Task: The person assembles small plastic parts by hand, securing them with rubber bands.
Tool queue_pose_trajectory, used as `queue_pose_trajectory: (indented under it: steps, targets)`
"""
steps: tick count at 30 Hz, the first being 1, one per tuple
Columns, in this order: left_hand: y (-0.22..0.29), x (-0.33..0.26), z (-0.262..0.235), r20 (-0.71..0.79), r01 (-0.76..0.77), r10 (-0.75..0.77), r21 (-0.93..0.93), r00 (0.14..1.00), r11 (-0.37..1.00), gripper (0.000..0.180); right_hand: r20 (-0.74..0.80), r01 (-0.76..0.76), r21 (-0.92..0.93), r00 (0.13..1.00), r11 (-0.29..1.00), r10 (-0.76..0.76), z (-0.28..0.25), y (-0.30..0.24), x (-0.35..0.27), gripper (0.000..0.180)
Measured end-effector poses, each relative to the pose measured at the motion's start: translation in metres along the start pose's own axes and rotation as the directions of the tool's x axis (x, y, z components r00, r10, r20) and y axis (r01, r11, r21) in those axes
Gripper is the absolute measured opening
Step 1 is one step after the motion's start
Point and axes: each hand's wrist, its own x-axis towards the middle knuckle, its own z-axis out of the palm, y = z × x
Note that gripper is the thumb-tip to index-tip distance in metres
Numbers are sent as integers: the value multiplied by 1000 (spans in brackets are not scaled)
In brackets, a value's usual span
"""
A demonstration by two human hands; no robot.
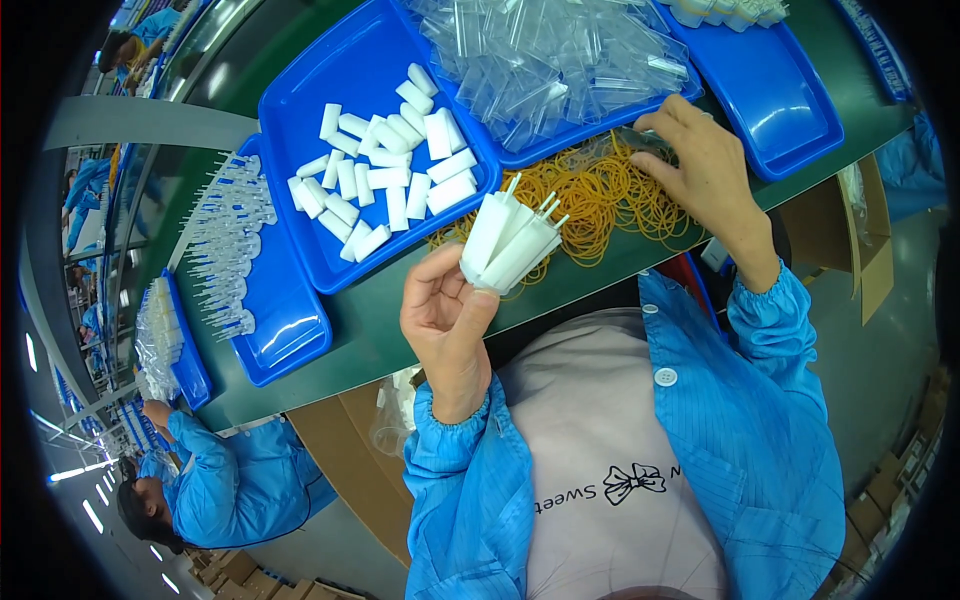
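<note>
My left hand [449, 325] is closed round the lower end of a small bunch of white pronged pieces [512, 245], with thin pins sticking up from their far ends. They look like slim plugs; their exact kind is unclear. Beyond them lies a loose heap of orange-yellow rubber bands [605, 205] on the green table. Over the right part of that heap hovers my right hand [705, 165], thumb and forefinger apart, with no object visible between them. A bit of clear plastic shows by its fingertips.
Blue trays line the table [375, 325]: one holds white blocks [388, 178], another clear plastic sleeves [555, 70]. At left, a narrower tray [285, 335] has rows of white pronged pieces [225, 245]. A cardboard box [855, 235] stands at right; a co-worker [240, 480] sits at lower left.
</note>
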Motion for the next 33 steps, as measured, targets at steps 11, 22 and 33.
queue_pose_trajectory:
  steps: [11,22,33]
  targets:
    - [-1,-2,-1,37,-17,18,-18,999,1000,40,12,-225,245,973,943,229,-22,-1,-2,19]
    - [-2,-12,8,160,-370,335,455,929,810,41,113,-146,940,986,307,125,-35,-36,-2,19]
    - [1,-14,12,224,-452,395,528,891,719,42,230,-241,965,967,105,111,-24,-46,-4,25]
